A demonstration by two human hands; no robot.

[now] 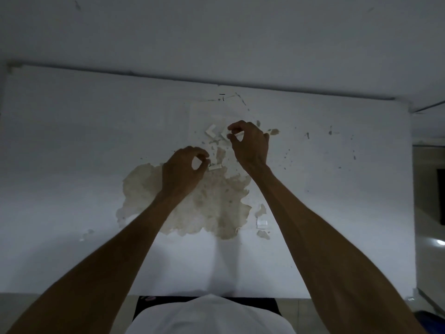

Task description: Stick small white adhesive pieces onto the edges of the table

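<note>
Overhead, both hands reach over the white counter (72, 141), toward its far edge. The left hand (184, 171) pinches a small white adhesive piece (214, 167) between thumb and forefinger. The right hand (250, 143) pinches another white piece (237, 135) above a loose pile of pieces (213, 133). A brown peeled patch (216, 208) spreads mid-counter, and one more piece (262, 222) lies at its right.

Dim, bluish light throughout. Plain pale wall (216, 32) behind, with a few faint dark marks. Glossy floor (431, 249) at right carries one bright reflection (440, 242). Dark panel (441, 196) at far right, possibly furniture; too cropped to tell.
</note>
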